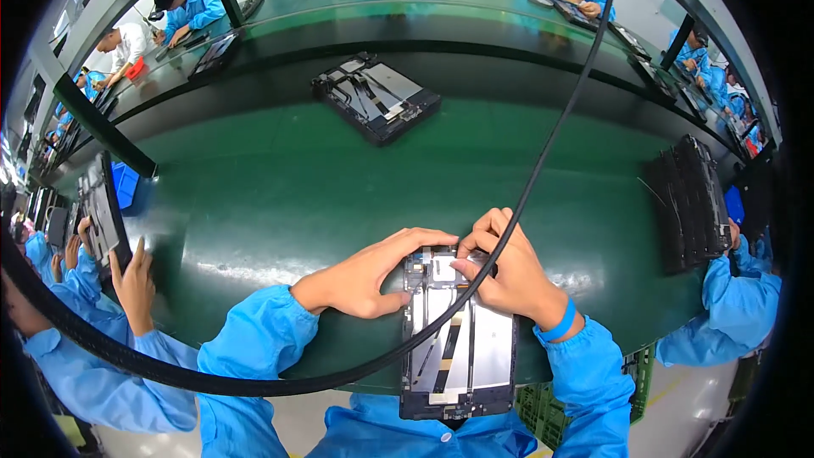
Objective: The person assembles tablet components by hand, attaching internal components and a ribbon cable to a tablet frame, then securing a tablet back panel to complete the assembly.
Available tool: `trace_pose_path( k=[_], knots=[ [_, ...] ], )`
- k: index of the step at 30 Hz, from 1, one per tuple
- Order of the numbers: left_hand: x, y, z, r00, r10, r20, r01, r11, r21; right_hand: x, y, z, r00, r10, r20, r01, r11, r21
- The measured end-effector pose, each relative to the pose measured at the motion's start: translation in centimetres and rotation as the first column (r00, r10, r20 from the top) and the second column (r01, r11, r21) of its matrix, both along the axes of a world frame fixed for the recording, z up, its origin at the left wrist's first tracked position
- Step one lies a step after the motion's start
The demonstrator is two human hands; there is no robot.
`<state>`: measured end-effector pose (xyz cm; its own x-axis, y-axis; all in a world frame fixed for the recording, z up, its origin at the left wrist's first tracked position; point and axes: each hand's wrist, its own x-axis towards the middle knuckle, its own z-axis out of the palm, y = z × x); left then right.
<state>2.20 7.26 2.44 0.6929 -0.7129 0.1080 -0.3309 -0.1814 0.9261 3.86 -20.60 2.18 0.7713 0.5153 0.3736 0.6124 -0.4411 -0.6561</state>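
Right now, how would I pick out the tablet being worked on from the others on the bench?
Start at the green bench and follow its near edge to the middle. The tablet lies there, overhanging that edge, back open and silver inside. Unlike the other open tablet farther back, both hands, left and right, rest on its top end.

Both hands, left hand (pixel 366 276) and right hand (pixel 500 267), press the far end of an opened tablet (pixel 462 348) on the green table (pixel 280 187).

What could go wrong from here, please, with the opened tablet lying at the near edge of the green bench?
The opened tablet overhangs the green bench edge toward the person, so a push might tip it off. The black cable crosses over the right hand and could snag it. Both the left hand and the right hand press on the exposed top end, where fingers might strain small parts.
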Motion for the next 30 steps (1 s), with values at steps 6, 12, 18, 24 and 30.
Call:
trace_pose_path(
  k=[6, 12, 18, 24, 30],
  knots=[
    [0.2, -0.3, -0.3, 0.996, -0.087, -0.015, 0.087, 0.996, 0.003, -0.2, -0.7, -0.5, 0.999, 0.017, 0.033, -0.014, 0.998, -0.067],
    [0.2, -0.6, 0.1, 0.994, -0.11, 0.024, 0.11, 0.994, 0.012, -0.3, -1.1, -0.1, 0.999, 0.045, 0.026, -0.042, 0.994, -0.1],
    [0.5, -0.8, -0.4, 0.993, -0.119, -0.017, 0.119, 0.993, 0.0, -0.3, -0.9, -0.4, 0.996, 0.039, 0.086, -0.034, 0.998, -0.059],
    [0.1, -1.8, -0.1, 0.994, -0.096, 0.055, 0.093, 0.994, 0.053, -0.2, -1.5, -0.4, 0.983, 0.079, 0.167, -0.067, 0.995, -0.08],
    [0.2, -2.7, 0.3, 0.996, -0.071, 0.058, 0.066, 0.995, 0.073, 0.2, -3.7, 1.5, 0.983, 0.178, -0.041, -0.182, 0.976, -0.117]
  ],
)
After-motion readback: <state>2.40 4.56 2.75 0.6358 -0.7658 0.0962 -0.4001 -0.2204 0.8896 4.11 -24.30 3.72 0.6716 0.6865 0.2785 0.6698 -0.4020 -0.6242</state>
